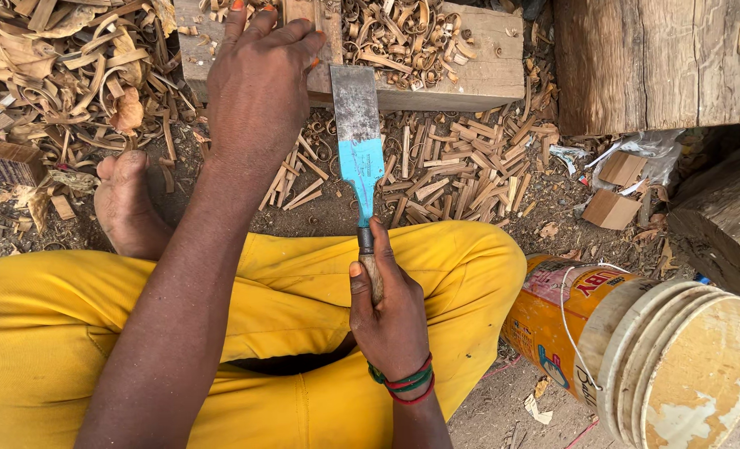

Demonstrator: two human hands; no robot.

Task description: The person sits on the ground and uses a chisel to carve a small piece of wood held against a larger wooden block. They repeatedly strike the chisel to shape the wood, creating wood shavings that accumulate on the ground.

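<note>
Both hands work: right hand (391,312) clenches the flat steel cleaver's (359,145) wooden handle, left hand (257,79) pinches a thin wood strip (328,33) upright on the block (470,79).

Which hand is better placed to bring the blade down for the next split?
Probably the right hand: it grips the chopper's handle. The left hand only steadies the wood piece on the block.

Chisel (360,150) between wooden block (486,75) ahead and bucket (636,349) right.
</note>
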